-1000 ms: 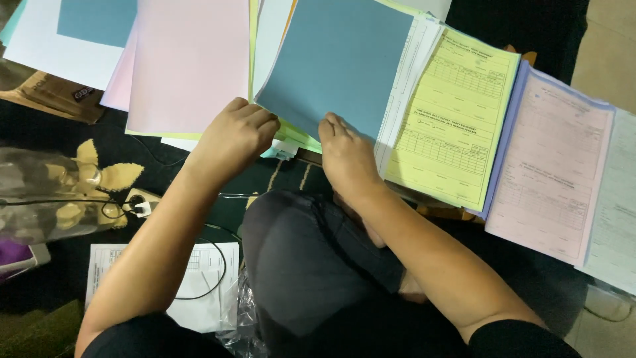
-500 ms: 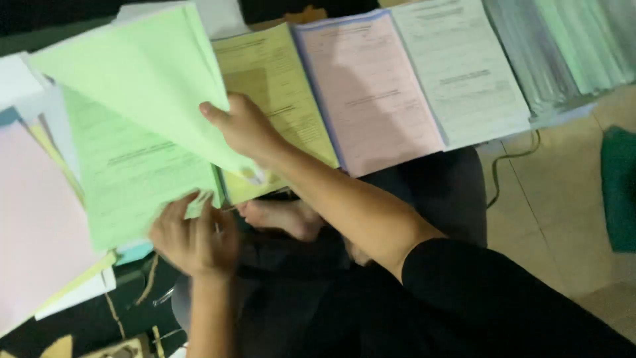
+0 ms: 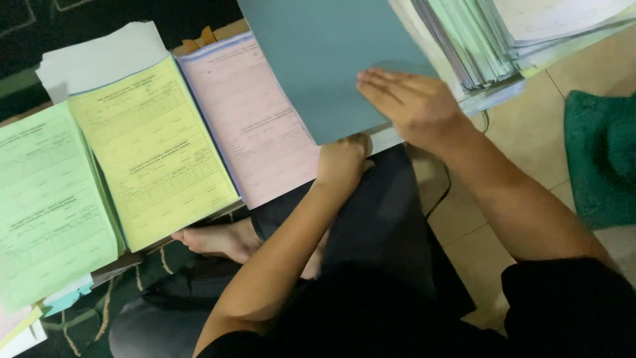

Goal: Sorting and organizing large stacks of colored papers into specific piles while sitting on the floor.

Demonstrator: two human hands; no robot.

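The blue-grey sheet (image 3: 324,59) runs off the top edge, and the left hand (image 3: 342,161) has its fingertips tucked under its lower edge, out of sight. The green form (image 3: 46,205) is cut at the left edge. The fanned stack (image 3: 477,46) is blurred, its print unreadable, and the green cloth (image 3: 603,159) runs off right

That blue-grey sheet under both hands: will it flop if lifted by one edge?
Probably only a little: the blue-grey sheet lies flat and looks thicker than the printed forms, perhaps card. It seems light. The right hand lies flat on it and the left hand pinches its lower edge, so it may slide.
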